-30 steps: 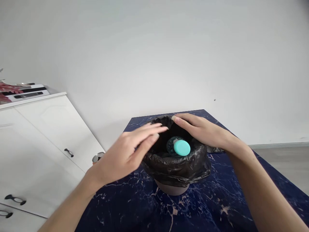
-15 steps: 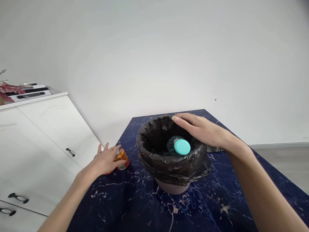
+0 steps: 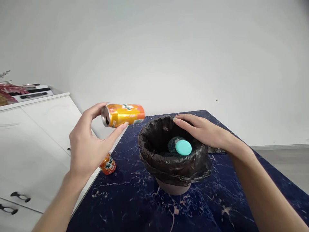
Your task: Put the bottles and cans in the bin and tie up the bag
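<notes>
My left hand (image 3: 85,141) grips an opened orange soda can (image 3: 125,114) between thumb and fingers. The can lies sideways in the air, its opened top facing left, up and to the left of the trash bin (image 3: 172,189). A second orange soda can (image 3: 108,165) stands on the table below that hand, partly hidden by it. My right hand (image 3: 198,127) holds the bin's far right rim, thumb towards the inside and the other fingers over the edge. A black trash bag (image 3: 173,169) lines the bin. Inside sits a clear bottle (image 3: 172,146) with a turquoise cap (image 3: 183,147).
The bin stands on a dark blue marbled table (image 3: 135,199) against a white wall. To the left is a white cabinet (image 3: 36,145) with dark handles, with pinkish leaves (image 3: 14,89) on top. Something dark and crinkled (image 3: 216,150) lies behind my right wrist.
My left hand has taken hold of one can and lifted it off the table, turning it sideways. The other can now shows more. My right hand stays on the bin's rim.
</notes>
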The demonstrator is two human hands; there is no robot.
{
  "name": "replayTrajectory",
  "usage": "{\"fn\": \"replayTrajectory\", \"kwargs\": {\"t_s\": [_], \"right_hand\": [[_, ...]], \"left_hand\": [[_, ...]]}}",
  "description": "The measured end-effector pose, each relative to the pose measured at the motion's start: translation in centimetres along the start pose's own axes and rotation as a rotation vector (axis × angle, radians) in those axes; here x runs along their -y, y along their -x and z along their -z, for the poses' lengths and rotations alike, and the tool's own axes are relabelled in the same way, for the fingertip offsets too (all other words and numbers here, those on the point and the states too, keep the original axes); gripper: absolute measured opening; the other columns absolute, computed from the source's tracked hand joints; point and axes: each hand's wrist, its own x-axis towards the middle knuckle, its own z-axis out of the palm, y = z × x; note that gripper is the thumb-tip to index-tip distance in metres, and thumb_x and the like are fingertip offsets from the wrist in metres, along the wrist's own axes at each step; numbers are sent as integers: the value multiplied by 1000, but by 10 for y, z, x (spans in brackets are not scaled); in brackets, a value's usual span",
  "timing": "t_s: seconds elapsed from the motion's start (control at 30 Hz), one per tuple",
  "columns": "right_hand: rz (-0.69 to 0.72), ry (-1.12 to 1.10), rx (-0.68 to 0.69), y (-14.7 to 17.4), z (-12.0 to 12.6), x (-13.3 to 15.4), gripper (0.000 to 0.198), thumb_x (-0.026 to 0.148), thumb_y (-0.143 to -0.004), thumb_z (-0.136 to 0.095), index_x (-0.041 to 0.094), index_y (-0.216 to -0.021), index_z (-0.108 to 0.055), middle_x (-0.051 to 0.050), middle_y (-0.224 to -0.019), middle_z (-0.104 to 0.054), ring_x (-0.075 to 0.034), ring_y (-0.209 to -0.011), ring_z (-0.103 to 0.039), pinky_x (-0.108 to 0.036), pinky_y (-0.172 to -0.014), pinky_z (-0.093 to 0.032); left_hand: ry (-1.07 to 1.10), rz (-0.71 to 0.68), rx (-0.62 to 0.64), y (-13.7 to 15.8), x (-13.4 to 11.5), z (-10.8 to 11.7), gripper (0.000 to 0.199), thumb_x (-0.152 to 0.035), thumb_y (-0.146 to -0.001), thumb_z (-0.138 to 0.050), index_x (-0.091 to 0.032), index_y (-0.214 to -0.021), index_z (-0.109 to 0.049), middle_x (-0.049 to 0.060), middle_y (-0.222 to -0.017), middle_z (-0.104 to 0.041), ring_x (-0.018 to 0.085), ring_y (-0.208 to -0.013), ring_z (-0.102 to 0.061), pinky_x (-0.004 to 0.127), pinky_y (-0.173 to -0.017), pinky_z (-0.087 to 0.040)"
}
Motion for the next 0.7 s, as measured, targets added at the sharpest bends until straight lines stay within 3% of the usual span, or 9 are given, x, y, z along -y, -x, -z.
{"fn": "replayTrajectory", "kwargs": {"t_s": [0.1, 0.27, 0.4, 0.57, 0.63, 0.7], "right_hand": [[18, 8, -1, -1, -1, 0, 56, 71, -107, -43, 30, -132, -71, -3, -146, -71, -30, -136, -64, -51, -122, -46], [51, 10, 2, -2, 0, 0, 52, 65, -108, -43, 28, -131, -72, -6, -143, -72, -31, -134, -65, -51, -120, -47], [36, 11, -1, -1, 2, 0, 55, 67, -107, -44, 29, -133, -72, -6, -148, -70, -33, -137, -63, -51, -120, -48], [23, 11, 0, 0, 3, 0, 57, 71, -106, -43, 31, -133, -73, -5, -148, -70, -34, -138, -63, -53, -120, -49], [18, 9, 1, 0, 3, 0, 58, 72, -106, -43, 31, -133, -73, -5, -149, -70, -35, -139, -63, -54, -120, -49], [19, 9, 4, 0, 3, 0, 57, 71, -106, -42, 31, -133, -74, -5, -150, -69, -35, -140, -62, -54, -120, -49]], "left_hand": [[56, -76, 107, -6, -29, 6, 60, -50, -89, -86, -40, -143, -62, -4, -146, -70, 31, -134, -68, 49, -121, -52], [63, -224, 325, -10, -50, -10, 63, -48, -87, -89, -31, -142, -64, 4, -144, -72, 32, -134, -66, 50, -118, -53], [151, -134, 488, -6, -51, -19, 77, -68, -91, -78, -33, -155, -54, 5, -159, -63, 33, -149, -57, 53, -123, -49], [237, 32, 284, -2, -31, -20, 47, -57, -112, -47, -27, -145, -62, 7, -150, -69, 28, -145, -60, 48, -126, -45], [144, 89, 230, 0, -10, -23, 45, -56, -111, -46, -27, -141, -64, 8, -147, -70, 30, -143, -61, 49, -124, -46], [-30, 126, 271, 4, 21, -28, 49, -58, -108, -48, -26, -143, -63, 10, -149, -68, 34, -144, -59, 53, -122, -46]]}}
